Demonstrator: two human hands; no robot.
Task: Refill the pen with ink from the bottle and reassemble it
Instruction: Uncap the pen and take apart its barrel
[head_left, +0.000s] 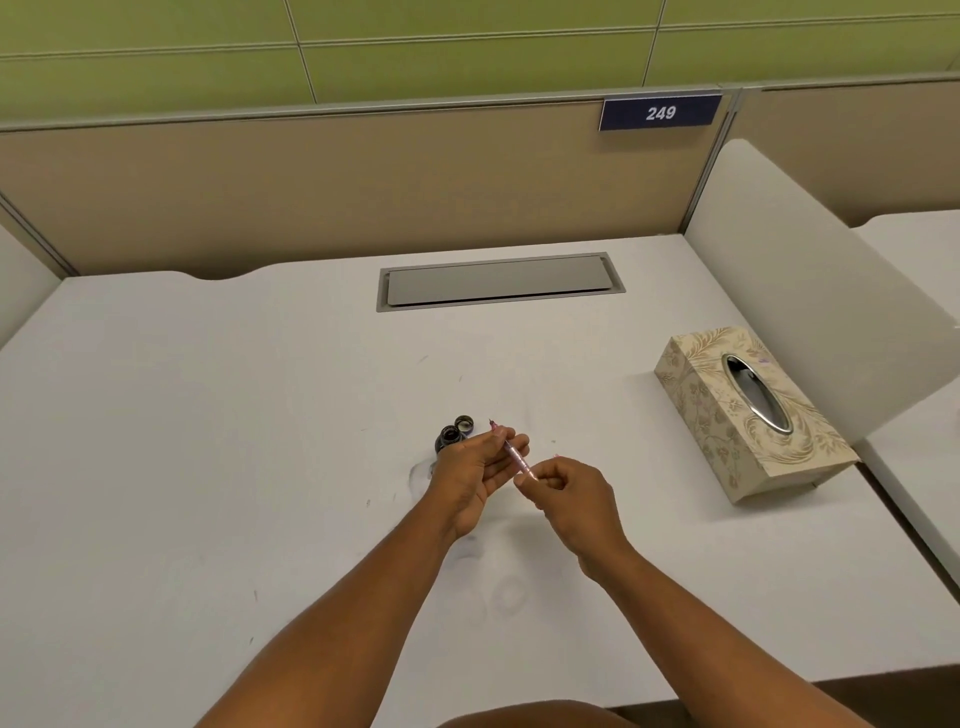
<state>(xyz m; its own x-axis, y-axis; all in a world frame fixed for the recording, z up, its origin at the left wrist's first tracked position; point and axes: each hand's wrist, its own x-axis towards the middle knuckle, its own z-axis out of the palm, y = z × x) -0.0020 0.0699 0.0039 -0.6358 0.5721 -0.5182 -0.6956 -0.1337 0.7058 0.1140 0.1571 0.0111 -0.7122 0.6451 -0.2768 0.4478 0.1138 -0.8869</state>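
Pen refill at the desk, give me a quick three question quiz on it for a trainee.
1. True or false: the ink bottle has its cap on.
2. Which hands hold the pen? A) left only B) right only C) both
3. What box sits on the desk, on the person's right?

Key:
1. False. The bottle is open; the cap lies beside it.
2. C. The left hand holds the tip end, and the right hand pinches the back end.
3. The tissue box.
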